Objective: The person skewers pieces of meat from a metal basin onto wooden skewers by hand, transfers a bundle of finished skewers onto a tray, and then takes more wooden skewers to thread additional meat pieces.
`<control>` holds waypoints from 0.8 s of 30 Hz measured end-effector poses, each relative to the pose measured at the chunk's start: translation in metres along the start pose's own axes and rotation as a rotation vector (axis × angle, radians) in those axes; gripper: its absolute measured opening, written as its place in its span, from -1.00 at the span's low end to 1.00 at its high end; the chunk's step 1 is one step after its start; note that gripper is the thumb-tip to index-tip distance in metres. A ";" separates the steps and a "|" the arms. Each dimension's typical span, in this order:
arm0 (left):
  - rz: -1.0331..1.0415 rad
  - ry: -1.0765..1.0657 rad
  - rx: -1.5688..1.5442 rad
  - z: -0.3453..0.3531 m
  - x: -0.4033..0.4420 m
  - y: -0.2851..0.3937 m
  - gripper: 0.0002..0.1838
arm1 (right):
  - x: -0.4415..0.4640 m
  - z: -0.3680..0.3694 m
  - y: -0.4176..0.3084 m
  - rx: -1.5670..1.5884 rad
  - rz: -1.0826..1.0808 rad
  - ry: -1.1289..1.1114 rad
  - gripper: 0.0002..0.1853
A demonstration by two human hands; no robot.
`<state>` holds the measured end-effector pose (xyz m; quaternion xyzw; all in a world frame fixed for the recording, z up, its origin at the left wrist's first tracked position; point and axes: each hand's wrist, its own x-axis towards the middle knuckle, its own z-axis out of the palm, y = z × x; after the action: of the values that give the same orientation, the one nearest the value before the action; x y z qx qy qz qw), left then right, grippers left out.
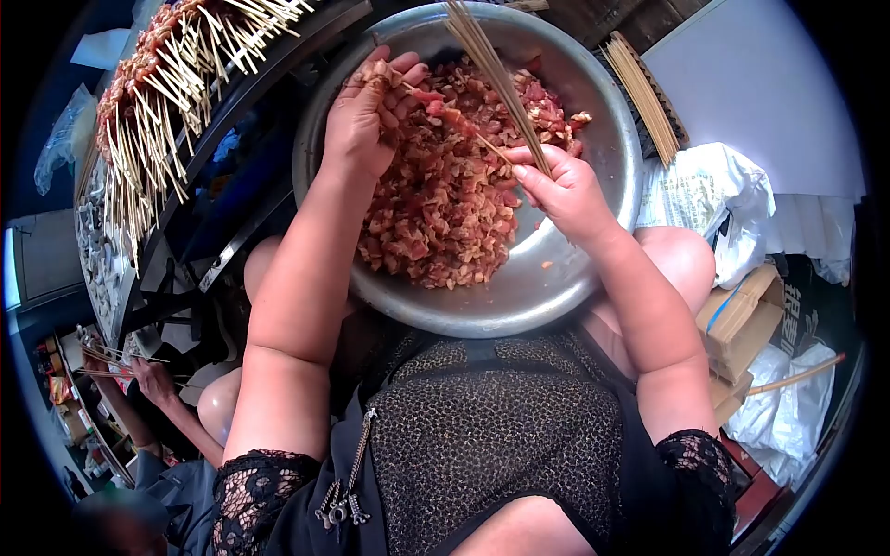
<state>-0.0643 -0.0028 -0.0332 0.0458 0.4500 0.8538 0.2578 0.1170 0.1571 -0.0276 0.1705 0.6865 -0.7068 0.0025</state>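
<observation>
A wide metal basin (pixel 556 295) rests on my lap, with a heap of cut raw meat (pixel 445 208) in it. My left hand (pixel 366 116) is over the basin's left side, palm turned up, fingers curled round some meat pieces. My right hand (pixel 567 190) grips a bundle of bamboo skewers (pixel 496 79) that points up and away over the basin. Between thumb and finger it also pinches a single skewer (pixel 491 146), which slants left towards my left hand. Red meat pieces (pixel 445 113) are threaded along that skewer.
At the upper left, many loaded meat skewers (pixel 167 111) lie piled on a table. More bare skewers (pixel 642 97) lie right of the basin, near a white bag (pixel 709 204) and cardboard (pixel 742 320). Another person's hands (pixel 153 380) hold thin sticks at lower left.
</observation>
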 end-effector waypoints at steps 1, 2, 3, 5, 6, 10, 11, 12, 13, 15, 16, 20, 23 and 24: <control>0.026 0.009 -0.002 -0.002 0.002 0.000 -0.67 | 0.000 0.000 0.000 0.000 0.000 0.000 -0.78; 0.025 0.009 -0.002 -0.004 0.003 -0.001 -0.67 | -0.001 0.000 0.000 0.017 0.000 0.000 -0.78; 0.022 0.017 -0.021 -0.004 0.003 -0.001 -0.68 | -0.001 0.001 0.000 0.035 -0.001 0.000 -0.77; 0.017 0.024 -0.039 -0.006 0.004 0.000 -0.69 | -0.002 0.001 0.001 0.026 -0.002 0.006 -0.77; 0.010 0.002 -0.048 -0.007 0.005 0.000 -0.67 | -0.002 0.001 0.001 0.017 -0.003 0.012 -0.77; -0.020 -0.101 -0.114 -0.012 0.005 0.000 -0.70 | -0.003 0.001 0.004 0.004 -0.017 0.024 -0.77; -0.020 -0.100 -0.114 -0.012 0.005 0.000 -0.70 | -0.003 0.001 0.004 0.005 -0.027 0.027 -0.77; -0.029 -0.097 -0.105 -0.011 0.004 0.001 -0.70 | -0.003 0.001 0.005 0.006 -0.037 0.030 -0.77; -0.038 -0.094 -0.095 -0.011 0.003 0.002 -0.70 | -0.003 0.001 0.004 0.005 -0.036 0.028 -0.77; -0.047 -0.095 -0.111 -0.011 0.002 0.003 -0.71 | -0.003 0.002 0.002 -0.023 -0.032 0.034 -0.77; -0.057 -0.099 -0.125 -0.011 0.002 0.003 -0.72 | -0.002 0.002 0.003 -0.024 -0.032 0.034 -0.77; -0.095 -0.173 -0.082 -0.013 0.000 0.004 -0.71 | 0.000 0.002 0.005 0.019 0.010 0.013 -0.77; -0.109 -0.166 -0.151 -0.005 -0.005 0.005 -0.74 | 0.001 0.006 0.004 0.076 0.026 0.004 -0.77; -0.106 -0.155 -0.159 -0.005 -0.005 0.005 -0.76 | 0.001 0.007 0.004 0.114 0.031 0.011 -0.76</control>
<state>-0.0633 -0.0112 -0.0317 0.0674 0.3611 0.8659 0.3395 0.1157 0.1505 -0.0315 0.1847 0.6426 -0.7436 0.0001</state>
